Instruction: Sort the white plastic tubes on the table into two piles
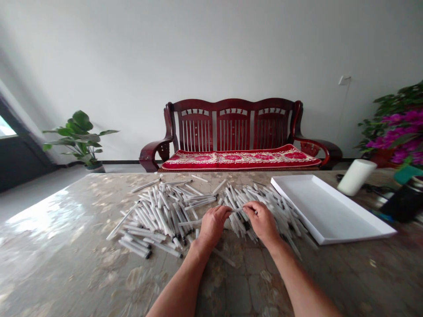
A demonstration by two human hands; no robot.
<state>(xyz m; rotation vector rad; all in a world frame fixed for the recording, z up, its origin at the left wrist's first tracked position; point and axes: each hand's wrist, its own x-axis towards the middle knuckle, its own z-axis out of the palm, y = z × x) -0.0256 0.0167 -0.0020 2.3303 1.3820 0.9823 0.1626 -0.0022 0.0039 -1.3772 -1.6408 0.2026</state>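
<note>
**Frosted plastic, polished wood**

On both sides of the fingers (226,210), whitish pen-shaped plastic tubes (157,215) look smooth and semi-matt. Beneath them, the grey-brown patterned tabletop (95,268) turns glossy far to the left. Right of the fingers, the shallow white rectangular tray (337,213) resembles matt card. Beyond, the dark-red carved wooden bench (213,106) gleams; its red-and-white flowered cloth cover (243,158) looks matt.

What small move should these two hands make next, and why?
Perhaps ease the left hand and right hand slightly apart, keeping both pinches: a slim pale piece bridges them, and whether it is one part or two cannot be told here.
</note>
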